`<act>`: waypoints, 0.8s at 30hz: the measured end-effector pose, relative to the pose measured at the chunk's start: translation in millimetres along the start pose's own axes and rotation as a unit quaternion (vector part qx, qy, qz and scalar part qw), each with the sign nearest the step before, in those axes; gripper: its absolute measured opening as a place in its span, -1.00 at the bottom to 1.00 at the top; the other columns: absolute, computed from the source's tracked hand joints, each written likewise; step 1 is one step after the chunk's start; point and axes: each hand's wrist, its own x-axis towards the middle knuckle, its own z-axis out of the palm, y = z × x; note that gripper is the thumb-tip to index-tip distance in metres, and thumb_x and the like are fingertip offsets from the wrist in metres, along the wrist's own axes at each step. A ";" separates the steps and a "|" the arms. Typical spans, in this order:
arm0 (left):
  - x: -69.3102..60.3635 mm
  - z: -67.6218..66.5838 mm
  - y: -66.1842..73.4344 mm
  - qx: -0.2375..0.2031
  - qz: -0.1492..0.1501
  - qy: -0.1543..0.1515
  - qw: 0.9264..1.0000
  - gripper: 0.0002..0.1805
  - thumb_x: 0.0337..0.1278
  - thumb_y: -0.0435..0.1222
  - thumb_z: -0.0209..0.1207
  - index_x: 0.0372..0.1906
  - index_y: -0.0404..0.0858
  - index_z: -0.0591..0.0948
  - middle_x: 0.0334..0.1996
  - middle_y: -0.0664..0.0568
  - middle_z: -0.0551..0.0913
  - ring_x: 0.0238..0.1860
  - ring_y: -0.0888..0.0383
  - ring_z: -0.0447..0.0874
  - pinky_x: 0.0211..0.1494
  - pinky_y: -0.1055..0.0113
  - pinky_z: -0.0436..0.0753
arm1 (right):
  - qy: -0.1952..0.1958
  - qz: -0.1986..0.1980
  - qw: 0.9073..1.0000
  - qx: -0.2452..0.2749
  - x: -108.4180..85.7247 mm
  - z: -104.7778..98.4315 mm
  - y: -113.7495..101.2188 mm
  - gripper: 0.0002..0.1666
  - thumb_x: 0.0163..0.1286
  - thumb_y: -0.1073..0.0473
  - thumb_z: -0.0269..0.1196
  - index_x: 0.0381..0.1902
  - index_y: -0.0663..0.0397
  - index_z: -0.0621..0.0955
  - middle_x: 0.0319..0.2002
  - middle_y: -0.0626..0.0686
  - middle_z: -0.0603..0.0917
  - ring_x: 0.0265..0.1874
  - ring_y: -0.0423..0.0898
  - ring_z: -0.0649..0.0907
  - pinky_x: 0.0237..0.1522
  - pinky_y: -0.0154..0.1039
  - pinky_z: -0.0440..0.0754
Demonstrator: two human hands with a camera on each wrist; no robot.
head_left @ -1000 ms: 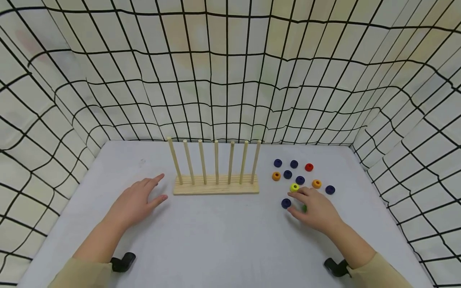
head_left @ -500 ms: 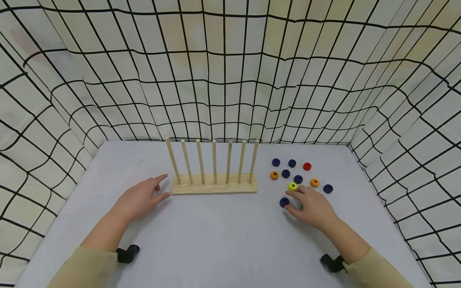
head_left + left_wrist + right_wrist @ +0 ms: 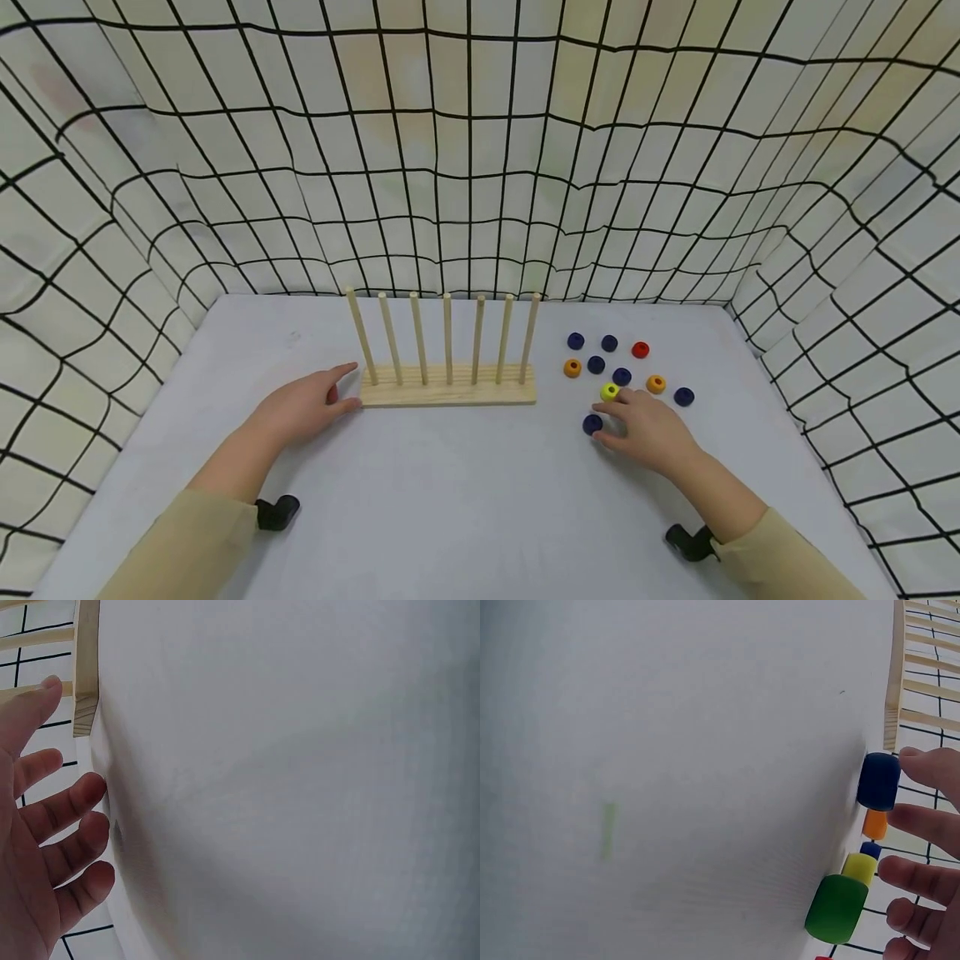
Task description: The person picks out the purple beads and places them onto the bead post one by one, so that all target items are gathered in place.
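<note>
A wooden rack [image 3: 448,396] with a row of upright bare pegs stands mid-table. My left hand [image 3: 303,407] is at its left end, fingers spread and loosely bent. Thumb and forefinger lie either side of the base's corner; whether they touch it I cannot tell. My right hand [image 3: 651,427] hovers low over the beads at the right. Its thumb and forefinger tips flank a dark blue bead [image 3: 879,781], with no firm grip visible. A yellow bead [image 3: 609,392] sits by the fingers. A green bead [image 3: 836,909] shows in the right wrist view, hidden under the hand in the head view.
Several more dark blue beads [image 3: 596,365], a red bead [image 3: 640,350] and two orange beads [image 3: 656,384] lie right of the rack. Black netting [image 3: 468,175] over white walls encloses the white table [image 3: 465,500] at the back and sides.
My left hand has moved right, up to the rack's left end, with its thumb and forefinger drawn closer together. My right hand has barely shifted near the dark blue bead.
</note>
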 end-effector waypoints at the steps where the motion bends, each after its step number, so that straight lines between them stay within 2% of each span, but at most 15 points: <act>1: 0.6 0.4 0.0 0.001 -0.001 0.000 1.000 -0.19 0.30 0.12 0.17 0.51 -0.15 0.26 -0.41 0.08 0.48 -0.44 0.15 0.40 -0.36 0.21 0.37 | -0.004 0.000 1.000 -0.001 0.6 0.5 0.2 -0.45 0.21 -0.20 0.41 0.12 -0.16 0.69 -0.04 0.01 0.62 -0.08 -0.02 0.60 -0.05 -0.04 0.60; 15: 8.0 2.8 -1.3 -0.012 0.006 -0.012 1.000 -0.20 0.24 0.17 0.20 0.51 -0.01 0.30 -0.48 0.05 0.41 -0.48 0.14 0.31 -0.40 0.22 0.29 | -0.022 0.005 1.000 0.007 2.8 0.0 0.8 -0.47 0.20 -0.17 0.43 0.11 -0.16 0.70 0.01 0.01 0.64 -0.02 0.01 0.61 0.00 -0.03 0.60; 24: 7.2 2.2 -2.1 -0.020 0.008 -0.015 1.000 -0.22 0.24 0.17 0.20 0.50 0.00 0.33 -0.48 0.03 0.38 -0.47 0.12 0.29 -0.38 0.20 0.27 | -0.037 0.003 0.999 0.004 8.3 -1.8 1.8 -0.52 0.19 -0.14 0.45 0.06 -0.18 0.72 -0.07 0.00 0.64 -0.12 -0.05 0.60 -0.07 -0.09 0.60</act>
